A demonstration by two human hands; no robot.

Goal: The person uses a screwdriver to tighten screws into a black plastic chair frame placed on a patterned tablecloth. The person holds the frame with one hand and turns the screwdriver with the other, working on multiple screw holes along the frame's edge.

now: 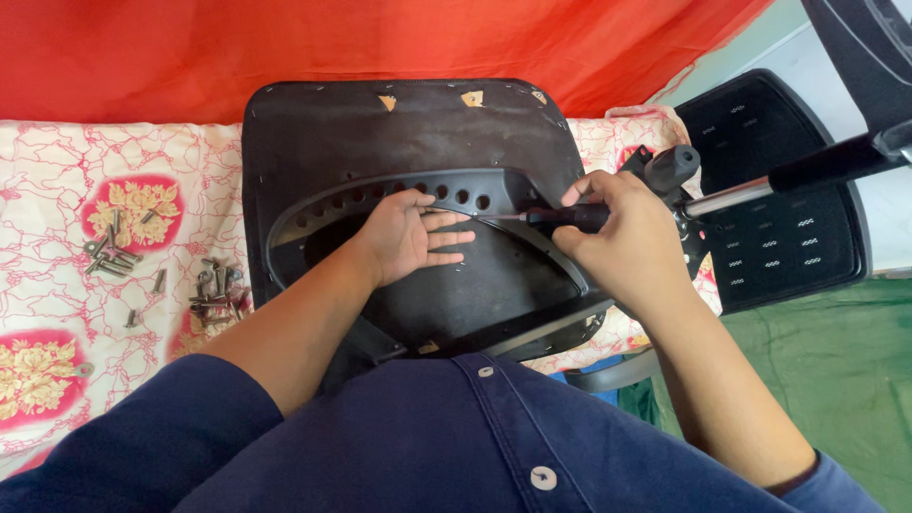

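Left hand [410, 235] flat, open on black chair seat [399, 133]; right hand [622, 237] gripping black screwdriver [560, 218].

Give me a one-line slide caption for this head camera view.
Left hand steadies an upturned black chair seat while the right hand works a screwdriver; loose screws lie on the floral cloth.

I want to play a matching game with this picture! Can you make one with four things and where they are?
Things:
1. screwdriver
2. loose screws
3. left hand
4. red cloth

Places:
A. flat on the black seat underside
B. behind the seat, at the top
C. on the flowered sheet, left of the seat
D. gripped in the right hand

Pairs: 1-D, 2-C, 3-A, 4-B
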